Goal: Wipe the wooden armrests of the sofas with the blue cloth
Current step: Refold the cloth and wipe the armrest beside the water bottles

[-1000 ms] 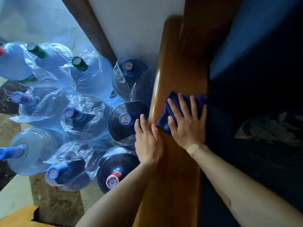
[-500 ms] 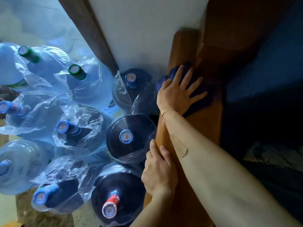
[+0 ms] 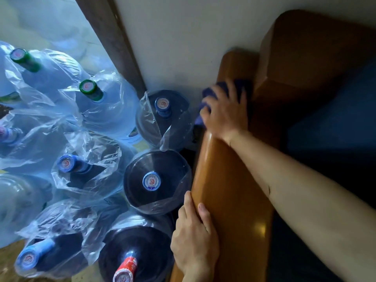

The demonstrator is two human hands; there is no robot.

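A glossy brown wooden armrest (image 3: 234, 190) runs from the bottom centre up toward the white wall. My right hand (image 3: 224, 110) presses the blue cloth (image 3: 207, 93) onto the armrest's far end and outer left edge; the cloth shows only around my fingers and is blurred. My left hand (image 3: 194, 239) rests on the near left edge of the armrest, fingers curled over the rim, holding nothing else. The sofa's wooden back post (image 3: 305, 58) rises to the right of the cloth.
Several large water jugs (image 3: 156, 180) wrapped in clear plastic stand packed on the floor close against the armrest's left side. A dark wooden door frame (image 3: 114, 43) slants down the wall. The sofa's dark blue cushion (image 3: 335, 129) lies to the right.
My right hand slid the cloth from mid-armrest up to the far end, then over the outer left edge. My left hand kept its hold on the near edge as the view shifted forward.
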